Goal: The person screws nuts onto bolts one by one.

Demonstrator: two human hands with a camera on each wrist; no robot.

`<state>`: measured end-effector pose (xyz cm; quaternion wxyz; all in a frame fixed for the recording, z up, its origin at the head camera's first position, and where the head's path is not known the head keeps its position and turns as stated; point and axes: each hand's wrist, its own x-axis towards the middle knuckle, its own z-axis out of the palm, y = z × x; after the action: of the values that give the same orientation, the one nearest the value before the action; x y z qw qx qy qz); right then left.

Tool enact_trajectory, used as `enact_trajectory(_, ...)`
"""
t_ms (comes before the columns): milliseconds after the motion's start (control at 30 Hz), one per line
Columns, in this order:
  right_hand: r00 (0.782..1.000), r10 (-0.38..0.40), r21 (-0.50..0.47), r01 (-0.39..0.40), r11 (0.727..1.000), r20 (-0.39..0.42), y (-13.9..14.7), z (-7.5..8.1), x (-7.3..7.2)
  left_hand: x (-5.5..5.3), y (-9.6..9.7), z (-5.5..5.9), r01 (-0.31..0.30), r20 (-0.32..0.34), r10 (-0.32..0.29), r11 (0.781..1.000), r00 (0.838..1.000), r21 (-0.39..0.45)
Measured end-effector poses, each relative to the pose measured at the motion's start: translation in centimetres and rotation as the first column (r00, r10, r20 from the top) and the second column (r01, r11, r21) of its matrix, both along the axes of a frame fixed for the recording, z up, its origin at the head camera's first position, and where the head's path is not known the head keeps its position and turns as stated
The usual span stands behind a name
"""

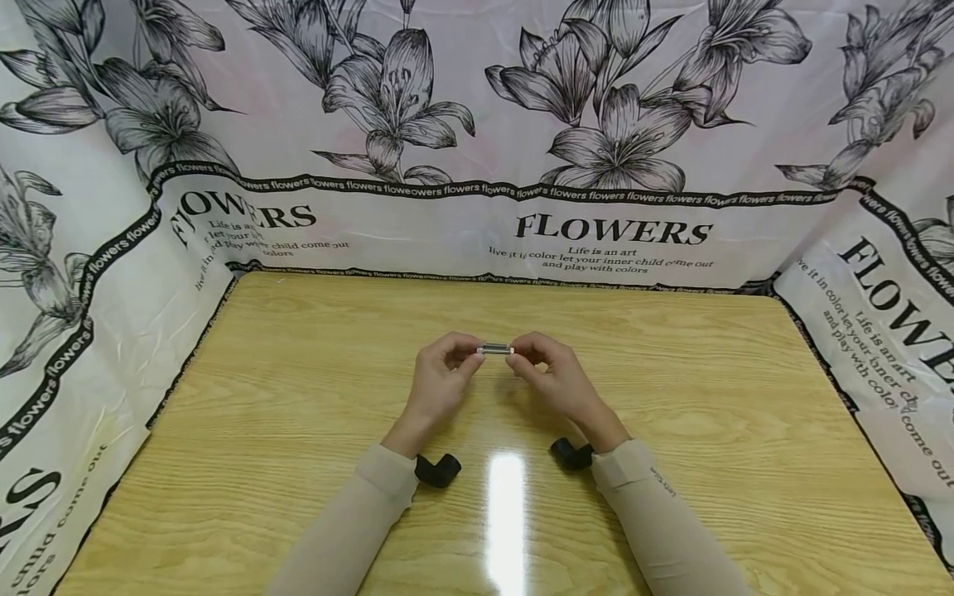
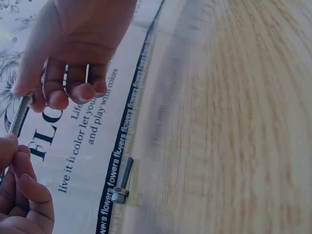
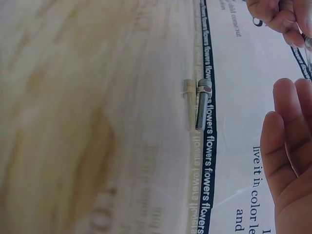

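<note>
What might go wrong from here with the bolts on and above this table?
First, the held bolt is pinched at its ends between the fingertips of the left hand and the right hand, raised above the table, so it could slip and drop. Second, a loose bolt lies on the tabletop unheld; a dropped piece or a careless hand might knock it away.

The white cloth (image 1: 428, 236) reads "FLOWERS", "Life is an art", "and play with colors" — its black band (image 1: 462, 189) repeats "flowers" — lettering on the right sleeve (image 1: 663, 517) is illegible.
</note>
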<state>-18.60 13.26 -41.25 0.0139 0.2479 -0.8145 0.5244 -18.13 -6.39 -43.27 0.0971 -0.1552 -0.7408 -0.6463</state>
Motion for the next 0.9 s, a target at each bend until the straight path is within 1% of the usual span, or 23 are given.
enact_trajectory(133,0.999,-0.02,0.003,0.02,1.0,0.037,-0.3,0.1,-0.1,0.9,-0.2,1.9,0.001,0.0,-0.001,1.0,1.0,-0.006)
enact_trajectory(233,0.999,-0.017,-0.005,0.017,1.0,0.041,-0.2,0.2,0.0,0.9,-0.2,2.0,0.001,-0.007,-0.001,1.0,1.0,-0.002)
enact_trajectory(300,1.0,0.005,-0.023,-0.004,1.0,0.024,-0.1,0.3,0.0,0.9,-0.2,2.0,0.001,-0.007,-0.001,1.0,1.0,-0.007)
enact_trajectory(367,1.0,0.028,-0.041,-0.028,0.999,0.0,-0.2,0.3,0.0,0.8,-0.2,1.8,0.001,-0.006,-0.001,1.0,1.0,-0.008)
enact_trajectory(467,0.998,0.039,-0.032,-0.041,0.999,-0.04,-0.3,0.3,0.0,0.3,-0.3,0.7,-0.001,-0.006,0.001,1.0,1.0,-0.005)
enact_trajectory(600,0.999,0.013,0.01,-0.013,1.0,-0.038,-0.4,0.4,0.2,-0.4,-0.2,-1.0,-0.018,-0.012,0.018,1.0,1.0,0.003)
enact_trajectory(633,0.999,0.007,0.015,-0.006,1.0,-0.033,-0.4,0.5,0.2,-0.5,-0.2,-1.2,-0.02,-0.017,0.02,1.0,1.0,0.007)
enact_trajectory(767,1.0,-0.012,0.025,0.012,1.0,-0.023,-0.3,0.5,0.4,-0.5,-0.1,-1.5,0.008,-0.042,-0.007,1.0,0.999,0.026)
enact_trajectory(900,1.0,-0.026,0.022,0.026,0.999,0.008,-0.2,0.5,0.4,-0.5,-0.1,-1.5,0.022,-0.046,-0.02,0.999,0.999,0.032)
